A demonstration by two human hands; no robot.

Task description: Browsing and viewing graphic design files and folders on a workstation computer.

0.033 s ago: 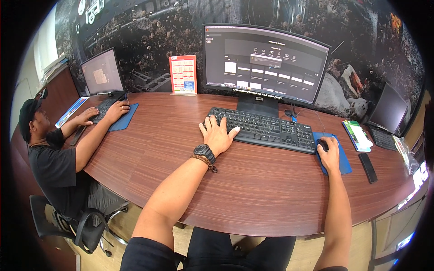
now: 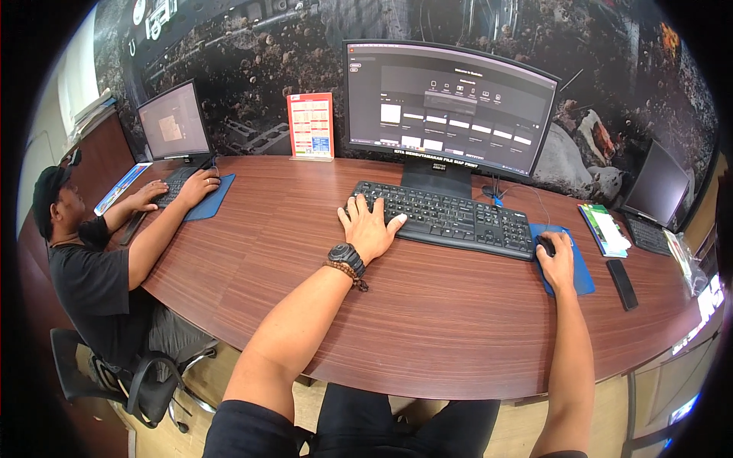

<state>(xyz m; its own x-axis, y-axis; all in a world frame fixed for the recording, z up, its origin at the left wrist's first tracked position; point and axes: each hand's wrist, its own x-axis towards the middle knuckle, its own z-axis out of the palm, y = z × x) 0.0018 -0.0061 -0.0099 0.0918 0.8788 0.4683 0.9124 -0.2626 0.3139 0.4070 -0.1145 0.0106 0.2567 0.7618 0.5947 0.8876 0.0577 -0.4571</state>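
Observation:
My left hand (image 2: pixel 368 230) rests with its fingers spread over the left end of a black keyboard (image 2: pixel 450 219). A dark watch (image 2: pixel 345 256) and a beaded bracelet circle that wrist. Over at the right, my right hand (image 2: pixel 557 263) curls round a black computer mouse (image 2: pixel 546 246), which is partly hidden under the fingers. The mouse sits on a blue mouse pad (image 2: pixel 582 276). Behind the keyboard stands a wide monitor (image 2: pixel 450 103) showing a dark window with rows of thumbnails and a small grey dialog box in the middle.
A red-edged card stand (image 2: pixel 311 126) is left of the monitor. A dark phone (image 2: pixel 621 284), a green-and-white booklet (image 2: pixel 602 229) and a second screen (image 2: pixel 658 183) with a keyboard lie to the right. At left, a seated person (image 2: pixel 95 267) types and holds a mouse on the shared wooden desk (image 2: pixel 427 328).
On the monitor, the dialog box looks plainer and dimmer than before, its brighter details gone. Both my hands keep their places.

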